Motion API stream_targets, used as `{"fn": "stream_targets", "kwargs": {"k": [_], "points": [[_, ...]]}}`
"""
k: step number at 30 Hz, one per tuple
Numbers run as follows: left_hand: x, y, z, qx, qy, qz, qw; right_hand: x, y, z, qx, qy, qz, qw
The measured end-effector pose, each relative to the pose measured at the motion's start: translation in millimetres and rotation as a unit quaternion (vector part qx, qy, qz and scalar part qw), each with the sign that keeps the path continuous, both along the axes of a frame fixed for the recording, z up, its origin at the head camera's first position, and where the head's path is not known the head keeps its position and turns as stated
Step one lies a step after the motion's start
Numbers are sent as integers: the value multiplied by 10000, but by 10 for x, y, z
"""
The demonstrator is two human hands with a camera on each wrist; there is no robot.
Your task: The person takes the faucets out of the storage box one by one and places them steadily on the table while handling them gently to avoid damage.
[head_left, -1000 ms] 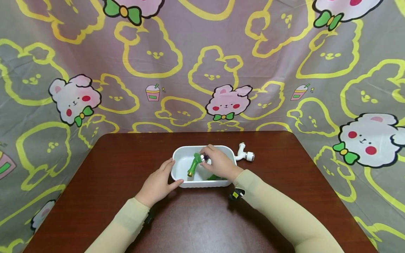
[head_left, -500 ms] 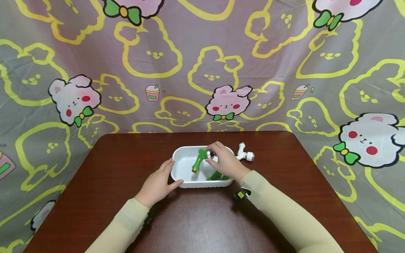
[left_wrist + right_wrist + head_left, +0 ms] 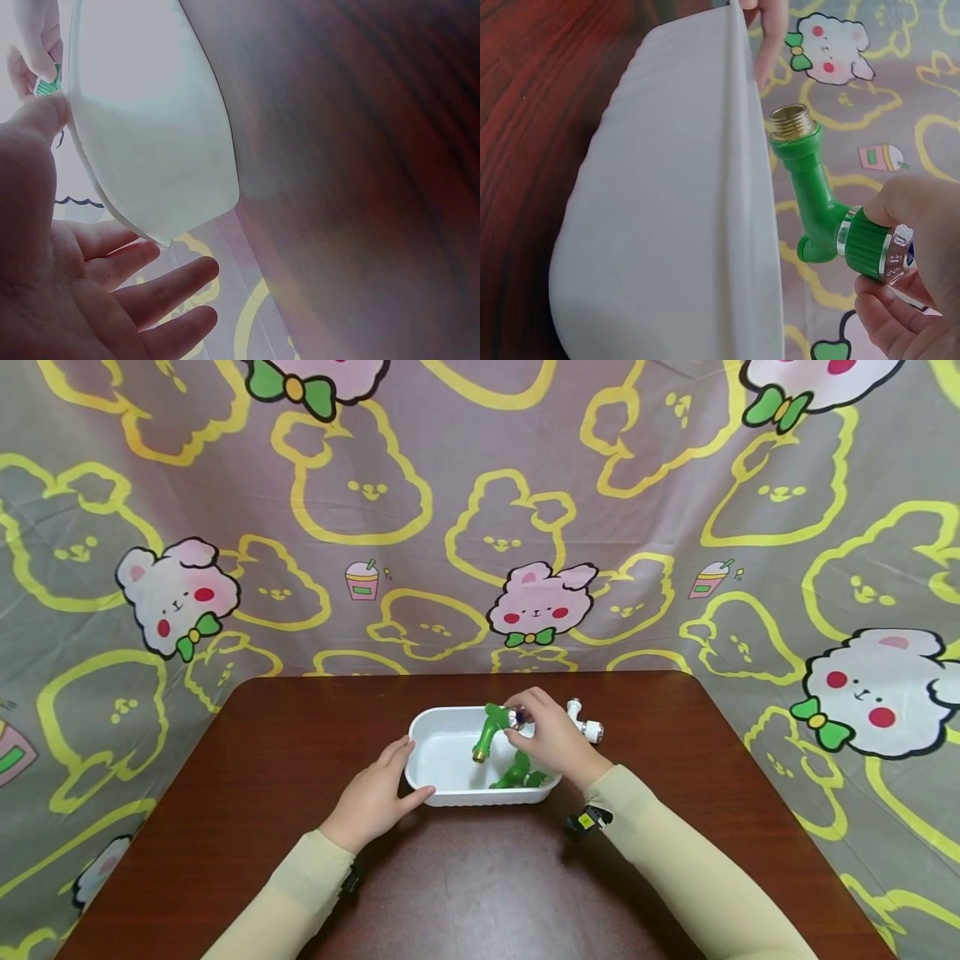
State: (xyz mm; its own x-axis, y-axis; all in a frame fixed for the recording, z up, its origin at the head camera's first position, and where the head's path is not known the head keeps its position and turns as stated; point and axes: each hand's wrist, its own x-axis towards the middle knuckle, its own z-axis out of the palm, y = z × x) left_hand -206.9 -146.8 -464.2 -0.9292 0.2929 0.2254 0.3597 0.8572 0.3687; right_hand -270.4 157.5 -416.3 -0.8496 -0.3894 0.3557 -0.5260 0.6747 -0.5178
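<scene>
My right hand (image 3: 553,739) pinches a green faucet (image 3: 816,199) by its ribbed, chrome-banded knob, between thumb and fingers. The faucet hangs over the right half of a white plastic basin (image 3: 450,798), its brass threaded end tilted down to the left in the head view. A second green faucet (image 3: 513,773) lies in the basin's near right corner, partly hidden by the near wall. At the basin's left end, my left hand (image 3: 375,795) rests against the rim with thumb and fingers spread. The left wrist view shows its fingers loosely extended beside the basin wall (image 3: 157,142).
A white faucet (image 3: 592,732) lies just beyond the basin's right end, partly covered by the right hand. All stands on a dark brown wooden table (image 3: 465,885). A cartoon-print cloth (image 3: 442,543) hangs behind and along both sides.
My right hand has carried the green faucet to the right and upward, showing more of the second green faucet and covering part of the white one. My left hand has stayed put.
</scene>
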Motion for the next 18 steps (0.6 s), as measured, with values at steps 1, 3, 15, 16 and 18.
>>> {"fn": "stream_targets", "kwargs": {"k": [1,3,15,16,18], "points": [[0,-1,-1,3,5,-3,10000,3,22,12,-33,7,-39,10000],[1,-4,-2,11,18,-8,10000,10,69,36,-92,31,-101,9999],[12,1,7,32,17,-26,10000,69,355,110,-406,77,-494,9979],[13,1,8,31,11,-26,10000,75,376,112,-427,110,-511,9977],[15,1,11,30,0,-23,10000,83,416,114,-449,178,-555,9973]]}}
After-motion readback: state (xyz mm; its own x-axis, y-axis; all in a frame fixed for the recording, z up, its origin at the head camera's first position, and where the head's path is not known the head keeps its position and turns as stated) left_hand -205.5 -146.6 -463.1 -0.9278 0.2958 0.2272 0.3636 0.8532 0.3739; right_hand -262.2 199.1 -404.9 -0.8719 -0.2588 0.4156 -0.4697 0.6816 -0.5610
